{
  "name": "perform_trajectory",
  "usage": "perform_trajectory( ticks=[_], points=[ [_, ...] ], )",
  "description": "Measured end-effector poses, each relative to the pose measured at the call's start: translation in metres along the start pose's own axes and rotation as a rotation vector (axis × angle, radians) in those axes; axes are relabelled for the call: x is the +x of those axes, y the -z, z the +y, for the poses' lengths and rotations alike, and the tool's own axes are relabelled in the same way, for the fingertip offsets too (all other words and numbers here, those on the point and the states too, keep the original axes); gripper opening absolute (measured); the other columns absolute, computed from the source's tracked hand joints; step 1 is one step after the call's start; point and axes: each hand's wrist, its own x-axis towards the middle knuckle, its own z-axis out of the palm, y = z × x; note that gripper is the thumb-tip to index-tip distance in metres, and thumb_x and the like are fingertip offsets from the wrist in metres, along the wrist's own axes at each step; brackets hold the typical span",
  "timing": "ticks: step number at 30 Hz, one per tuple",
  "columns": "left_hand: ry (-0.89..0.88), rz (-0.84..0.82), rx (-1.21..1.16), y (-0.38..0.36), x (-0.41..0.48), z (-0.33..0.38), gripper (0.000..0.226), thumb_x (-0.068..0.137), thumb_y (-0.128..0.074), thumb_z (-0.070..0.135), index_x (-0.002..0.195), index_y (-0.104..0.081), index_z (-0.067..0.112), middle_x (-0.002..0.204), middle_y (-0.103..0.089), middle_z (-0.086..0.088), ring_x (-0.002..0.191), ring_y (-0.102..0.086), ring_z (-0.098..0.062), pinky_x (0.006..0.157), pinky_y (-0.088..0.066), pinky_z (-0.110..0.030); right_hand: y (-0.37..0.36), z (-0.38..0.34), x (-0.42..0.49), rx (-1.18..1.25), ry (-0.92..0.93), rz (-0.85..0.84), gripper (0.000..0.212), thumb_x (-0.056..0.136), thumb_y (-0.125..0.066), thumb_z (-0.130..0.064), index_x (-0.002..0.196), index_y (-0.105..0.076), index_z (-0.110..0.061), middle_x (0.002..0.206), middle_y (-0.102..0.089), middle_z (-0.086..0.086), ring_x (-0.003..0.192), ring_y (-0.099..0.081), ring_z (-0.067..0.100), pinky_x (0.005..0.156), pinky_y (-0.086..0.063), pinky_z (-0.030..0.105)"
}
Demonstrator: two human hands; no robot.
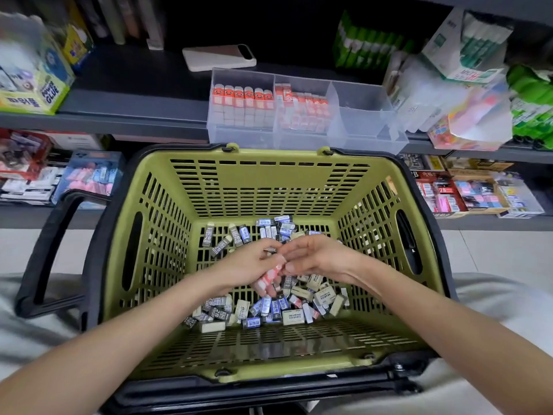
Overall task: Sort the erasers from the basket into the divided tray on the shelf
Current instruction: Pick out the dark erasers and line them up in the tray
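Over basket (pixel 269 187) centre: L hand (pixel 250 266) fingers curled round red-white erasers (pixel 267 279); R hand (pixel 314 259) fingertips at their top end, grip unclear.

In the green basket (pixel 270 155), the left hand (pixel 250 266) grips red-and-white erasers (pixel 267 280) beside the right hand (pixel 315 255).

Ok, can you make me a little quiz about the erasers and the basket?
1. True or false: the right compartment of the divided tray has no erasers in it.
2. What colour is the basket? A) blue B) green C) red
3. Fill in: the left hand grips ____-and-white erasers.
Key: 1 true; 2 B; 3 red.
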Motion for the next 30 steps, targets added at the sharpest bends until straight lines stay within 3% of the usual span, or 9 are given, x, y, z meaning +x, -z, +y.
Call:
perform_trajectory(
  ticks=[2, 5, 9, 12, 17, 21, 23, 27, 30],
  points=[
    [0.101, 0.122, -0.058, 0.006, -0.001, -0.002, 0.030, 0.102, -0.037, 0.021, 0.128, -0.050, 0.013, 0.082, -0.065, -0.008, 0.056, -0.058, -0.010, 0.045, -0.043, -0.016, 0.000, 0.014, 0.000, -0.160, -0.105, 0.024, 0.020, 0.084, -0.061, 0.003, 0.100, -0.063, -0.008, 0.097, -0.070, 0.009, 0.084, -0.070, 0.018, 0.073, -0.056, 0.022],
    [0.188, 0.278, -0.284, 0.021, -0.001, -0.001, 0.028, 0.102, -0.036, 0.019, 0.120, -0.055, 0.010, 0.079, -0.060, -0.008, 0.056, -0.048, -0.011, 0.040, -0.036, -0.016, -0.010, 0.051, 0.004, -0.726, -0.256, -0.049, 0.022, 0.090, -0.059, -0.014, 0.111, -0.062, -0.005, 0.106, -0.067, 0.012, 0.084, -0.067, 0.019, 0.073, -0.057, 0.028],
    [0.193, 0.368, -0.509, 0.032, -0.002, 0.005, 0.024, 0.101, -0.040, 0.016, 0.108, -0.062, 0.016, 0.076, -0.061, -0.008, 0.056, -0.050, -0.012, 0.040, -0.036, -0.017, -0.016, 0.067, 0.015, -1.521, -0.131, 0.000, 0.037, 0.088, -0.057, -0.045, 0.111, -0.066, -0.017, 0.104, -0.067, 0.001, 0.095, -0.063, 0.019, 0.078, -0.052, 0.031],
    [0.207, 0.382, -0.544, 0.034, -0.004, 0.006, 0.020, 0.101, -0.042, 0.017, 0.105, -0.062, 0.016, 0.076, -0.060, -0.007, 0.057, -0.049, -0.012, 0.041, -0.036, -0.019, -0.009, 0.066, 0.021, -1.638, -0.107, 0.117, 0.038, 0.088, -0.055, -0.048, 0.103, -0.067, -0.016, 0.098, -0.067, -0.001, 0.090, -0.064, 0.018, 0.076, -0.054, 0.031],
    [0.191, 0.408, -0.539, 0.035, -0.004, 0.007, 0.010, 0.098, -0.048, 0.016, 0.104, -0.056, 0.018, 0.080, -0.062, -0.007, 0.060, -0.053, -0.013, 0.051, -0.039, -0.023, -0.015, 0.069, 0.035, -1.615, -0.171, 0.111, 0.047, 0.086, -0.059, -0.048, 0.058, -0.046, -0.012, 0.064, -0.051, 0.000, 0.067, -0.053, 0.020, 0.056, -0.043, 0.026],
    [0.188, 0.433, -0.567, 0.037, -0.005, 0.008, 0.013, 0.097, -0.049, 0.011, 0.107, -0.056, 0.016, 0.080, -0.063, -0.007, 0.059, -0.055, -0.014, 0.051, -0.039, -0.023, -0.017, 0.072, 0.040, -1.574, -0.185, 0.103, 0.036, 0.084, -0.060, -0.032, 0.057, -0.046, -0.014, 0.061, -0.048, -0.001, 0.064, -0.052, 0.019, 0.057, -0.044, 0.026],
    [0.200, 0.453, -0.565, 0.039, -0.005, 0.007, 0.014, 0.097, -0.049, 0.008, 0.108, -0.055, 0.014, 0.081, -0.064, -0.008, 0.061, -0.056, -0.014, 0.051, -0.039, -0.022, -0.011, 0.064, 0.038, -1.336, -0.212, 0.145, 0.031, 0.085, -0.059, -0.027, 0.056, -0.056, -0.016, 0.053, -0.050, -0.003, 0.054, -0.053, 0.013, 0.053, -0.048, 0.024],
    [0.241, 0.453, -0.511, 0.039, -0.002, 0.004, 0.019, 0.094, -0.051, 0.002, 0.111, -0.055, 0.010, 0.084, -0.065, -0.008, 0.065, -0.058, -0.013, 0.052, -0.049, -0.022, -0.001, 0.018, 0.028, -0.452, -0.072, 0.213, 0.017, 0.086, -0.065, -0.023, 0.077, -0.070, -0.009, 0.060, -0.066, 0.002, 0.049, -0.057, 0.011, 0.048, -0.048, 0.015],
    [0.272, 0.412, -0.472, 0.034, 0.000, 0.006, 0.011, 0.097, -0.049, 0.008, 0.105, -0.056, 0.011, 0.086, -0.066, -0.010, 0.074, -0.062, -0.018, 0.071, -0.055, -0.033, -0.011, -0.017, 0.028, -0.114, 0.090, 0.151, 0.009, 0.083, -0.067, -0.016, 0.082, -0.070, -0.007, 0.067, -0.069, 0.006, 0.055, -0.061, 0.013, 0.050, -0.050, 0.018]
  ],
)
